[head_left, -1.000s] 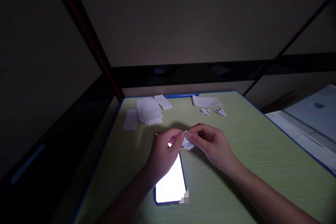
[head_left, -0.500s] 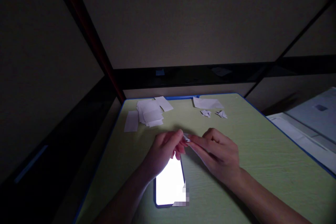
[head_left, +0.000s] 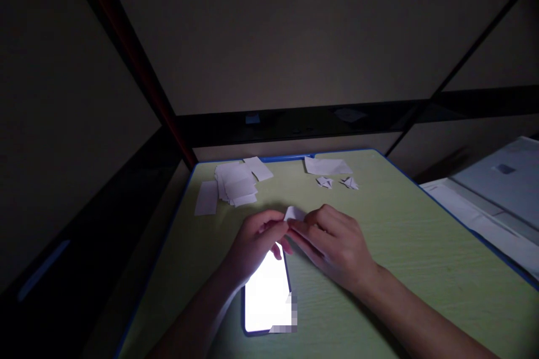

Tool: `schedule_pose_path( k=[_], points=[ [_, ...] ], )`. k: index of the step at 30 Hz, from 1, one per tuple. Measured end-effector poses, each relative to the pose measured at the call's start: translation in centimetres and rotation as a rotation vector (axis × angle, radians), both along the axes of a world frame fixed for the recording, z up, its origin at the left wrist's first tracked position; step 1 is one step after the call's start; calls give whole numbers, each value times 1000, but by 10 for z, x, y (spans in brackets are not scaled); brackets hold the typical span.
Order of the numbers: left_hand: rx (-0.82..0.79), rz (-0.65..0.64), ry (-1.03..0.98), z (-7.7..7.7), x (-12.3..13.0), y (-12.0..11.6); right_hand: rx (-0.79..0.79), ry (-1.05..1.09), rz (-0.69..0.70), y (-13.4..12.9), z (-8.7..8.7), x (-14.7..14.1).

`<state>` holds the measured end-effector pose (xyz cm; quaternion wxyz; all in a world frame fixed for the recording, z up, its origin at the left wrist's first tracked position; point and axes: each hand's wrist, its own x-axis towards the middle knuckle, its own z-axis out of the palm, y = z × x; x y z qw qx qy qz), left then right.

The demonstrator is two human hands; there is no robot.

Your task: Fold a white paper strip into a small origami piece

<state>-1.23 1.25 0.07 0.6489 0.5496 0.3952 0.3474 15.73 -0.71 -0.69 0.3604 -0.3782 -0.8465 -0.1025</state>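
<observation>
A small piece of white paper (head_left: pixel 295 213) is pinched between both hands above the table. My left hand (head_left: pixel 256 241) grips its left side, thumb against fingers, over the top of a brightly lit phone (head_left: pixel 267 297). My right hand (head_left: pixel 337 241) holds the paper from the right with its fingers bent together. Much of the paper is hidden by the fingers. Beyond the hands lie two small folded paper shapes, one (head_left: pixel 324 182) left of the other (head_left: pixel 349 183).
On the pale green table (head_left: pixel 421 235), a pile of white paper slips (head_left: pixel 238 182) lies at the back left. A single sheet (head_left: pixel 328 166) lies at the back right. A white object (head_left: pixel 501 185) stands beyond the right edge; a wall rises behind.
More of the paper now shows above the fingertips. My right hand has shifted slightly left, its fingers closer to my left thumb. The whole view has moved a little.
</observation>
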Motion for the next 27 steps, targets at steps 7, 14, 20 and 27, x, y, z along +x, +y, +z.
schedule_pose_path(
  k=[7,14,20,27],
  points=[
    [226,175,226,-9,3,-1,-131,357,14,-1,9,6],
    [783,336,435,-16,2,-7,-193,376,50,1,4,0],
    [912,377,436,-11,1,-8,-101,345,28,-1,3,1],
    [976,327,366,-12,0,-8,-74,382,-5,-1,2,0]
  ],
)
